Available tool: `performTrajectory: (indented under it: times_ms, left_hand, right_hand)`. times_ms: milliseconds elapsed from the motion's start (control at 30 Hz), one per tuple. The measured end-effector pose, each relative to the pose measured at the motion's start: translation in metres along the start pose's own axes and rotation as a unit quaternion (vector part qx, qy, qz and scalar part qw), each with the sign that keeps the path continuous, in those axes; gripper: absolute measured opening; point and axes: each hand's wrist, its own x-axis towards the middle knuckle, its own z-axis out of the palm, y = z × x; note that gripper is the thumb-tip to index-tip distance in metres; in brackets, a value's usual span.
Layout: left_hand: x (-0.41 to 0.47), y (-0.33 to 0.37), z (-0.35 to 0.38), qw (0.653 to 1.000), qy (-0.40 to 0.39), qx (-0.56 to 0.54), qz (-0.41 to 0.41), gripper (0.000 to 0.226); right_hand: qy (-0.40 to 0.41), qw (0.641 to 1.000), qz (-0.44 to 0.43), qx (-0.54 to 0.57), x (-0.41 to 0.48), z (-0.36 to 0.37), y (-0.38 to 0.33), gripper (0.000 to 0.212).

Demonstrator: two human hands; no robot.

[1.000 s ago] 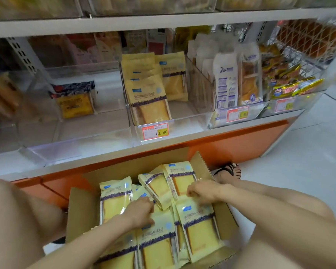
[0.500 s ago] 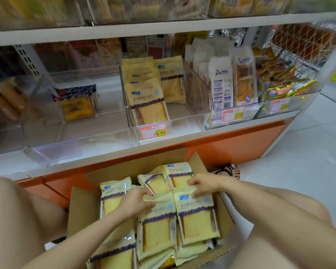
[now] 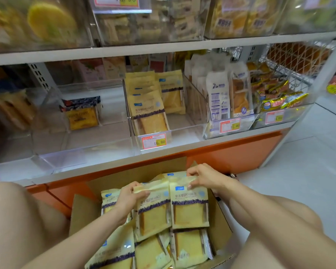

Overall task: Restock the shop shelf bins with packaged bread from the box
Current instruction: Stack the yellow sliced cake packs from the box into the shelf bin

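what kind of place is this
Most likely a small shop or convenience store: clear bins holding packaged bread, printed price tags on the bin fronts, and an open cardboard box of bread packs below them for restocking.

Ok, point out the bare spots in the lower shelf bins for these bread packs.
Most room: the left bin, bare in front of its lone blue-topped pack. The middle bin has a bare patch right of its front yellow pack. The white-pack bin is crowded.

Bare left hand (image 3: 127, 199), bare right hand (image 3: 204, 176), bare knees (image 3: 16, 220)
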Motion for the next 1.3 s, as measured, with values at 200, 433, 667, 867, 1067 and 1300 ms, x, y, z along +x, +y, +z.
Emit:
performTrajectory:
  times_ms: [200,433,667,867,1067,1300]
  left_hand:
    - [-0.016,0.062,-0.02,0.994,0.008,0.011,0.109,0.014]
    - [-0.03,0.151,-0.04,0.973,0.014,0.001,0.231,0.013]
    - [-0.02,0.223,-0.046,0.952,0.046,-0.046,0.3,0.014]
    - [0.008,0.254,-0.042,0.951,0.05,-0.076,0.297,0.017]
    - [0.04,0.257,-0.033,0.962,0.063,-0.009,0.265,0.037]
    - [0.06,0.231,-0.029,0.957,0.052,0.11,0.262,0.039]
  right_hand:
    - [0.101,0.986,-0.045,0.125,-0.029,-0.048,-0.034,0.019]
    - [0.225,0.953,-0.092,0.179,-0.05,-0.12,-0.072,0.017]
    - [0.328,0.916,-0.145,0.178,-0.053,-0.179,-0.111,0.019]
    - [0.383,0.889,-0.15,0.201,-0.03,-0.197,-0.122,0.019]
    - [0.423,0.889,-0.096,0.144,0.007,-0.195,-0.117,0.019]
    - [0.469,0.882,-0.031,0.035,0.044,-0.19,-0.123,0.011]
